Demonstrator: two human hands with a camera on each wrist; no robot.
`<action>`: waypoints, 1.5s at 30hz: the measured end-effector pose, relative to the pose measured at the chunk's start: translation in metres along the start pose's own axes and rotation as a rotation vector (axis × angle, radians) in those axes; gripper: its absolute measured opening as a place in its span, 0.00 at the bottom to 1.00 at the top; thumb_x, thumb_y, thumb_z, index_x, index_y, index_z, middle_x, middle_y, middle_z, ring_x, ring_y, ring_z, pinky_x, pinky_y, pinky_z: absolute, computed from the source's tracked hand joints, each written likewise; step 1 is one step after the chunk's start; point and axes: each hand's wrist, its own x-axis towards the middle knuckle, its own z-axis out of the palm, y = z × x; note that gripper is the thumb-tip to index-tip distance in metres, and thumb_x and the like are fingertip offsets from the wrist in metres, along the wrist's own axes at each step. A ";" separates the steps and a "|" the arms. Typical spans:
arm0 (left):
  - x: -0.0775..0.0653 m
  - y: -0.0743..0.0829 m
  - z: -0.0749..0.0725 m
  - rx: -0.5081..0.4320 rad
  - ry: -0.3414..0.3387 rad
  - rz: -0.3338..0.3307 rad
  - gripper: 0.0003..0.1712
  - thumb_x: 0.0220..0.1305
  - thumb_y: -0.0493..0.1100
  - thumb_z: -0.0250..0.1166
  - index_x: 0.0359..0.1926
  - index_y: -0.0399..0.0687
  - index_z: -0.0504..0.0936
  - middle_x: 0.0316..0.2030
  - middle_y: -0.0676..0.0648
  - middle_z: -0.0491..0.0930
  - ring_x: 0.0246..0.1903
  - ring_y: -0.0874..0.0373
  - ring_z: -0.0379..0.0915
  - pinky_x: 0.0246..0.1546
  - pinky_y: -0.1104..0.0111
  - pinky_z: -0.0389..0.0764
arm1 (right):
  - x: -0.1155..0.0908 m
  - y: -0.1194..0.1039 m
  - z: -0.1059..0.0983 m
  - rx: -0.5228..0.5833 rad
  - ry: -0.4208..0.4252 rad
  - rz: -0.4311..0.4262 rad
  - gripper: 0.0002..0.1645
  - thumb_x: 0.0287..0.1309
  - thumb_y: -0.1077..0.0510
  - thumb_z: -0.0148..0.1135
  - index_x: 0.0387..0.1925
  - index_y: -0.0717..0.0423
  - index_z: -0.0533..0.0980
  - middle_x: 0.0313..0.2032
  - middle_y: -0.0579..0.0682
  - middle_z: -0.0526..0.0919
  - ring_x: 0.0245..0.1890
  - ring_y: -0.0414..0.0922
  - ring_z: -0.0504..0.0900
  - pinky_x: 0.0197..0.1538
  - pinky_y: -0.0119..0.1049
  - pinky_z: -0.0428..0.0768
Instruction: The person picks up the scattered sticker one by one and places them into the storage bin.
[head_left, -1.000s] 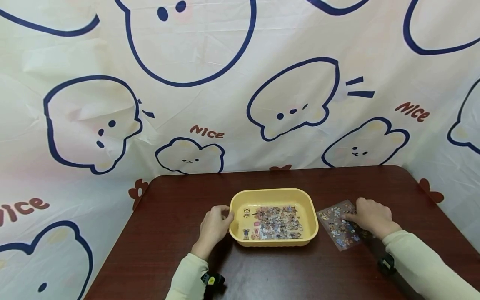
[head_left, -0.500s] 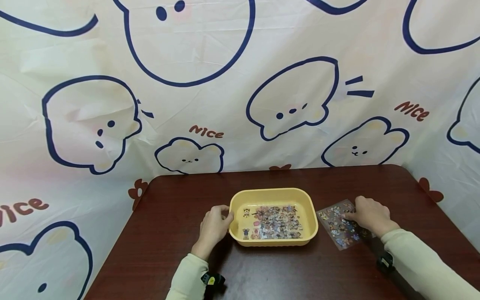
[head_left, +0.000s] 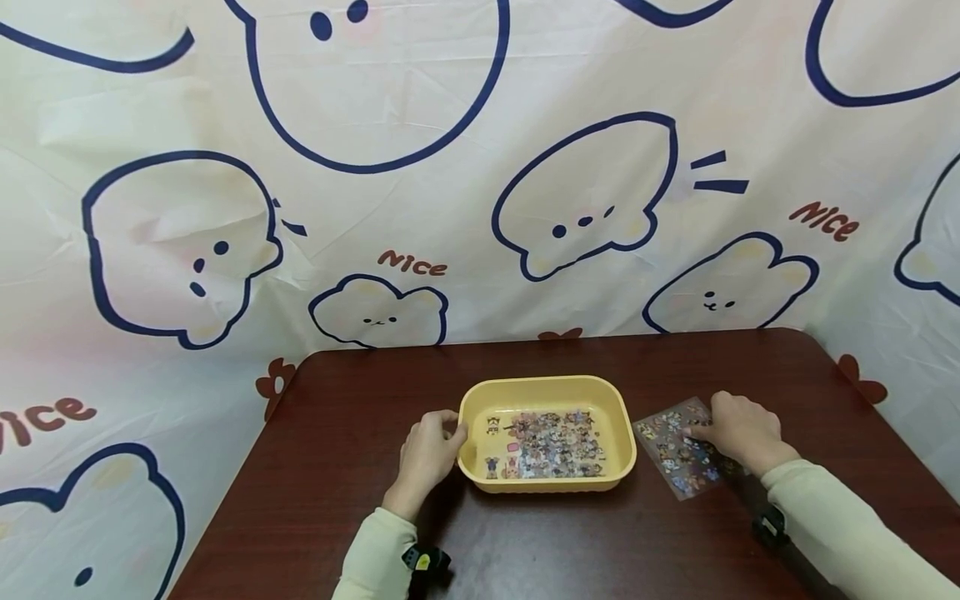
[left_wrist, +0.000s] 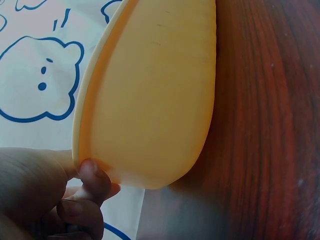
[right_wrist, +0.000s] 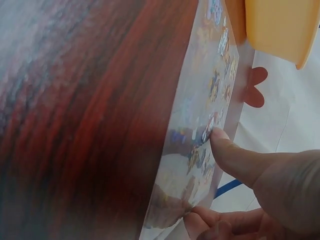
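Note:
My left hand [head_left: 429,454] grips the left rim of a yellow plastic tray [head_left: 630,446], as the left wrist view also shows at close range on the tray's outer wall [left_wrist: 155,100]. Inside the tray lie many small clear stickers [head_left: 558,446] with cartoon figures. To the tray's right, a transparent sticker sheet [head_left: 675,454] lies slanted on the table. My right hand [head_left: 750,433] is at that sheet's right side. In the right wrist view its thumb [right_wrist: 222,145] presses on the sheet's face, while curled fingers [right_wrist: 215,220] touch its edge. The hand hides part of the sheet.
A dark reddish-brown wooden table [head_left: 525,542] with rounded far corners carries everything. Behind and beside it hangs a white cloth [head_left: 420,217] printed with blue cartoon outlines. A dark wrist device [head_left: 426,560] sits on the left wrist, another [head_left: 771,527] on the right.

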 end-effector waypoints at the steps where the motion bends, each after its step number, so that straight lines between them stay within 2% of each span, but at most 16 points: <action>1: 0.000 0.000 0.000 0.001 0.000 -0.002 0.17 0.67 0.49 0.65 0.51 0.45 0.86 0.27 0.52 0.86 0.22 0.63 0.76 0.28 0.63 0.74 | 0.000 -0.001 0.000 0.003 0.003 -0.001 0.27 0.54 0.43 0.74 0.20 0.56 0.71 0.17 0.49 0.69 0.18 0.45 0.70 0.22 0.38 0.65; 9: 0.000 0.000 0.000 0.010 0.012 0.007 0.16 0.67 0.49 0.65 0.50 0.45 0.86 0.27 0.52 0.86 0.22 0.63 0.76 0.27 0.63 0.74 | -0.001 -0.001 0.002 0.007 -0.006 -0.014 0.22 0.58 0.46 0.71 0.25 0.59 0.74 0.17 0.49 0.69 0.18 0.45 0.70 0.22 0.38 0.65; 15: 0.001 0.001 -0.001 0.005 0.007 0.009 0.17 0.67 0.48 0.65 0.51 0.45 0.86 0.27 0.52 0.86 0.22 0.63 0.75 0.26 0.65 0.72 | 0.002 0.003 0.002 -0.009 0.056 -0.053 0.23 0.54 0.45 0.74 0.30 0.61 0.76 0.17 0.48 0.69 0.19 0.45 0.69 0.23 0.40 0.64; 22: 0.000 0.001 -0.001 0.012 0.008 0.004 0.16 0.67 0.49 0.65 0.50 0.46 0.87 0.29 0.52 0.86 0.24 0.62 0.76 0.27 0.64 0.73 | 0.004 0.008 0.002 0.026 0.075 -0.096 0.20 0.59 0.51 0.70 0.22 0.54 0.70 0.17 0.47 0.68 0.18 0.44 0.69 0.22 0.39 0.63; 26: 0.000 0.001 0.000 0.017 0.010 0.003 0.16 0.66 0.49 0.65 0.50 0.47 0.87 0.29 0.52 0.87 0.25 0.62 0.77 0.29 0.62 0.75 | 0.006 0.015 0.002 0.061 0.052 -0.105 0.16 0.66 0.57 0.61 0.22 0.54 0.70 0.18 0.47 0.71 0.19 0.44 0.71 0.23 0.40 0.64; 30: 0.001 0.000 0.000 0.014 0.009 0.004 0.17 0.67 0.49 0.65 0.50 0.46 0.87 0.29 0.52 0.87 0.25 0.62 0.78 0.29 0.62 0.75 | 0.008 0.021 -0.003 0.097 0.024 -0.112 0.11 0.69 0.59 0.55 0.31 0.59 0.77 0.22 0.48 0.75 0.22 0.44 0.72 0.25 0.41 0.64; 32: 0.001 0.001 0.000 0.011 0.006 0.003 0.17 0.67 0.49 0.65 0.51 0.46 0.86 0.29 0.51 0.87 0.24 0.63 0.77 0.28 0.63 0.74 | 0.009 0.024 -0.006 0.119 0.012 -0.117 0.10 0.70 0.58 0.56 0.35 0.61 0.78 0.23 0.48 0.77 0.23 0.44 0.73 0.26 0.41 0.65; 37: 0.000 0.000 0.000 0.012 0.005 0.001 0.16 0.67 0.49 0.65 0.50 0.46 0.87 0.29 0.52 0.87 0.24 0.63 0.77 0.28 0.63 0.74 | 0.010 0.030 -0.009 0.182 -0.017 -0.121 0.13 0.71 0.57 0.54 0.33 0.59 0.80 0.23 0.47 0.79 0.23 0.44 0.74 0.27 0.40 0.65; 45: 0.000 0.000 0.000 0.015 0.002 -0.003 0.17 0.66 0.49 0.65 0.50 0.46 0.87 0.29 0.52 0.87 0.24 0.62 0.77 0.30 0.61 0.76 | 0.010 0.037 -0.007 0.246 -0.014 -0.123 0.14 0.72 0.56 0.55 0.31 0.59 0.79 0.20 0.46 0.77 0.22 0.43 0.73 0.25 0.38 0.68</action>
